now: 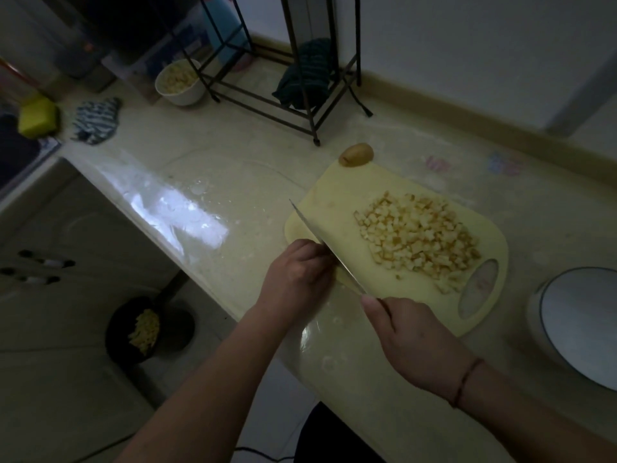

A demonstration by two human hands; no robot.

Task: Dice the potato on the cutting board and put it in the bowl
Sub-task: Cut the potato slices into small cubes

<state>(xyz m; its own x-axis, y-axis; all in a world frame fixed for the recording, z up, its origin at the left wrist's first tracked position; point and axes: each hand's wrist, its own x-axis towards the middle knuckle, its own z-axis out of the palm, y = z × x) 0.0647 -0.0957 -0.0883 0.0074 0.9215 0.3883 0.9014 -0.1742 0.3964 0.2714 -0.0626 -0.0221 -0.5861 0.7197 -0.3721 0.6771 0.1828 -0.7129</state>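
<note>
A pile of diced potato (419, 240) lies on the pale yellow cutting board (330, 195), toward its right half. An uncut potato piece with skin (356, 155) sits at the board's far edge. My right hand (412, 342) grips the handle of a knife (320, 240), whose blade points up and left over the board's left side. My left hand (297, 274) sits knuckles up at the board's near left corner, against the blade; its fingertips are hidden. A white bowl (182, 95) holding diced potato stands far back on the left.
A black wire rack (300, 110) with a dark cloth stands behind the board. A striped cloth (96, 120) and a yellow sponge (37, 116) lie at the left. A white round lid (577, 322) is at the right. Below the counter sits a black pan (115, 332) with potato bits.
</note>
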